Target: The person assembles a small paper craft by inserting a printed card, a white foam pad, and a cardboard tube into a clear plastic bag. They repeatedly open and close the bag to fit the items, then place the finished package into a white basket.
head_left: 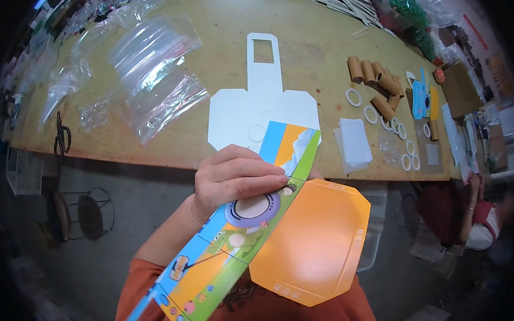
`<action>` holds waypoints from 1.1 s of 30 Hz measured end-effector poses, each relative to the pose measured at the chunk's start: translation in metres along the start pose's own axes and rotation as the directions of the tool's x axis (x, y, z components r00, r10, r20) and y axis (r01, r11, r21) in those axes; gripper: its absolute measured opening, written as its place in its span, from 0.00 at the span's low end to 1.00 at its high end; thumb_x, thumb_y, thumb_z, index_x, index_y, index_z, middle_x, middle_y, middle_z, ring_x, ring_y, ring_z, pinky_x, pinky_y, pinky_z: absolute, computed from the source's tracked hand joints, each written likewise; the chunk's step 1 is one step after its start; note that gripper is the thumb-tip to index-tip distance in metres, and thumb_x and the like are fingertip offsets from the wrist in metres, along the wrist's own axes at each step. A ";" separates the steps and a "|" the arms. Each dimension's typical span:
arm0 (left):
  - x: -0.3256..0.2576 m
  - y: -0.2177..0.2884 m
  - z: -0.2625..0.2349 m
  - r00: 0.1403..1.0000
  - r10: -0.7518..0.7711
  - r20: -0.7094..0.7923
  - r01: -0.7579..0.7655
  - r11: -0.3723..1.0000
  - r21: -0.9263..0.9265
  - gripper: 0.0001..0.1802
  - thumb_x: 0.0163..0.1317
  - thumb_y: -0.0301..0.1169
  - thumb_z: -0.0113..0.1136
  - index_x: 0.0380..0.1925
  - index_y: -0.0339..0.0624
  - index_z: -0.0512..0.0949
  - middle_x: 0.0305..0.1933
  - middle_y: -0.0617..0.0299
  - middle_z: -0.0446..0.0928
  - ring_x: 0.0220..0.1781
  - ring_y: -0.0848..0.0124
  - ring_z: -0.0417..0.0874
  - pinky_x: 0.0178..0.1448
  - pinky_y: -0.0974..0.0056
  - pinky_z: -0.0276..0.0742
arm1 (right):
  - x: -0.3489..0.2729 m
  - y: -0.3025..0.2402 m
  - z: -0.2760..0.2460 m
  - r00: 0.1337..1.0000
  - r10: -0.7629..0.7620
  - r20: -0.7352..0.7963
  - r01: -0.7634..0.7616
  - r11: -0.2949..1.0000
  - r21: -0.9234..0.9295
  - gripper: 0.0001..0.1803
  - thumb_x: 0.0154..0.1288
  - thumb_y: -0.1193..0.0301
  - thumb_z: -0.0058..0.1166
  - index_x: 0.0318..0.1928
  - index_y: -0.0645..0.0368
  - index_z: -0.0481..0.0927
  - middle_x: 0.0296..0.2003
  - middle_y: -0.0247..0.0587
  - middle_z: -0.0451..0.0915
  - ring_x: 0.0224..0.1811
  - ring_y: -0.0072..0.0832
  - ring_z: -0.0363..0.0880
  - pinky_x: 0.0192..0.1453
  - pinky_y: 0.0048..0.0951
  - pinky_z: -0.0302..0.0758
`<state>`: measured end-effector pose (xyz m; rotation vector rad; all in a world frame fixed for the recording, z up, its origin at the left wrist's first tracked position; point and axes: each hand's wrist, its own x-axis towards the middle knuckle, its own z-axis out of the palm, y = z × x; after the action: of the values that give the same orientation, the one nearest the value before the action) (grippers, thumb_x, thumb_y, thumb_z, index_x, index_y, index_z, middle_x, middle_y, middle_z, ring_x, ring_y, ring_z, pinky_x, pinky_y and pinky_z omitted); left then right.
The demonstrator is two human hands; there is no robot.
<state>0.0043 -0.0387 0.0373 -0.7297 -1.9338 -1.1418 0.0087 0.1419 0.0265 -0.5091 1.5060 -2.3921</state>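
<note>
My left hand (229,176) grips a printed cardboard cut-out (212,247), held tilted in front of my body. Its fingers lie closed across the front, and the thumb is hidden. Blue, orange and green bands with cartoon animals and a round purple ring cover the long strip. A plain orange panel (313,242) with cut corners joins the strip along one side. Only a sliver of my right hand (315,173) shows behind the card, so its fingers are hidden. Just beyond, on the table, lies a white cardboard cut-out (264,105) with a square window in its narrow arm.
Clear plastic bags (156,67) and black scissors (62,134) lie left on the table (326,46). To the right are cardboard tubes (355,70), white rings (371,115), white sheets (355,142) and a colourful folded piece (421,99). Stools (91,213) stand below left; another person (482,221) is at right.
</note>
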 end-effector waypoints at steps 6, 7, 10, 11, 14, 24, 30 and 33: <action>-0.011 0.003 -0.006 0.909 -0.390 0.148 0.417 0.855 -0.307 0.13 0.56 0.26 0.74 0.42 0.38 0.87 0.41 0.56 0.88 0.39 0.66 0.87 0.44 0.66 0.82 | -0.002 0.004 -0.004 0.998 -0.061 -0.027 0.062 0.998 0.010 0.18 0.73 0.76 0.60 0.60 0.69 0.78 0.54 0.39 0.81 0.54 0.20 0.80 0.60 0.27 0.77; -0.011 0.005 -0.005 0.864 -0.470 0.181 0.504 0.801 -0.324 0.14 0.57 0.25 0.73 0.45 0.36 0.86 0.40 0.57 0.88 0.40 0.69 0.87 0.44 0.66 0.82 | -0.002 -0.001 0.005 0.995 -0.028 -0.098 0.028 1.000 0.004 0.15 0.73 0.77 0.59 0.57 0.69 0.80 0.51 0.38 0.83 0.50 0.19 0.81 0.57 0.25 0.78; -0.005 0.011 -0.004 0.668 -0.698 0.256 0.717 0.512 -0.474 0.14 0.62 0.22 0.70 0.48 0.33 0.82 0.39 0.61 0.85 0.40 0.77 0.85 0.43 0.70 0.82 | 0.001 -0.003 0.009 0.958 0.077 -0.275 -0.093 0.995 -0.045 0.05 0.71 0.80 0.61 0.43 0.67 0.87 0.38 0.35 0.88 0.40 0.16 0.83 0.46 0.18 0.78; -0.002 0.012 -0.002 0.630 -0.731 0.262 0.735 0.451 -0.507 0.12 0.63 0.22 0.69 0.46 0.33 0.82 0.39 0.62 0.85 0.39 0.78 0.84 0.43 0.71 0.82 | 0.001 0.000 0.004 0.965 0.060 -0.254 -0.075 0.996 -0.050 0.06 0.72 0.79 0.60 0.45 0.67 0.87 0.39 0.33 0.87 0.40 0.14 0.81 0.45 0.17 0.78; 0.003 0.010 0.003 0.584 -0.766 0.268 0.758 0.397 -0.518 0.08 0.64 0.22 0.68 0.43 0.33 0.82 0.39 0.63 0.83 0.39 0.80 0.83 0.41 0.71 0.81 | 0.005 0.006 0.001 0.958 0.020 -0.285 -0.038 0.998 -0.056 0.05 0.73 0.78 0.60 0.43 0.68 0.87 0.38 0.35 0.87 0.39 0.15 0.82 0.46 0.18 0.78; 0.013 -0.002 0.016 0.586 -0.807 0.070 0.583 0.360 -0.729 0.36 0.63 0.22 0.70 0.68 0.36 0.63 0.54 0.58 0.78 0.55 0.74 0.82 0.55 0.69 0.83 | 0.004 0.023 -0.016 0.942 0.072 -0.328 -0.060 0.997 0.044 0.06 0.75 0.80 0.54 0.43 0.69 0.84 0.41 0.43 0.87 0.40 0.28 0.87 0.46 0.31 0.87; 0.002 -0.010 -0.007 0.482 -0.804 0.350 0.764 0.190 -0.617 0.16 0.71 0.25 0.62 0.57 0.32 0.80 0.48 0.61 0.85 0.48 0.77 0.85 0.54 0.70 0.83 | -0.001 0.030 -0.055 0.964 0.247 -0.095 -0.245 0.969 0.034 0.19 0.74 0.72 0.59 0.60 0.68 0.76 0.53 0.48 0.83 0.50 0.34 0.86 0.54 0.38 0.85; -0.008 -0.007 -0.006 0.516 -0.765 0.385 0.772 0.221 -0.596 0.14 0.71 0.25 0.63 0.55 0.32 0.81 0.46 0.65 0.85 0.44 0.80 0.83 0.49 0.73 0.81 | 0.022 -0.012 -0.084 0.979 0.203 0.022 -0.201 0.940 0.277 0.32 0.70 0.71 0.61 0.70 0.69 0.66 0.59 0.53 0.80 0.60 0.37 0.83 0.59 0.39 0.83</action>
<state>0.0048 -0.0480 0.0294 0.0034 -1.8073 -2.6571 -0.0476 0.2063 0.0075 -0.2680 1.1340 -2.3886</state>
